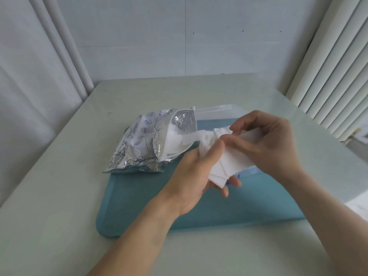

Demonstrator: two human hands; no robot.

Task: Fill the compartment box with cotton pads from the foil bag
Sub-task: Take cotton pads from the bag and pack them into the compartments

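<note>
A silver foil bag (139, 142) with blue print lies open on the left part of a teal mat (139, 200), its mouth facing right with white cotton pads (175, 142) spilling out. My left hand (191, 176) grips a stack of white cotton pads (229, 166) from below. My right hand (264, 140) pinches the top of the same stack from above. Behind my hands stands a clear plastic compartment box (217, 111), mostly hidden by them.
The mat lies on a pale table (59, 226) that ends at a tiled wall behind. Curtains hang at the left, and a ribbed white radiator (338, 76) stands at the right.
</note>
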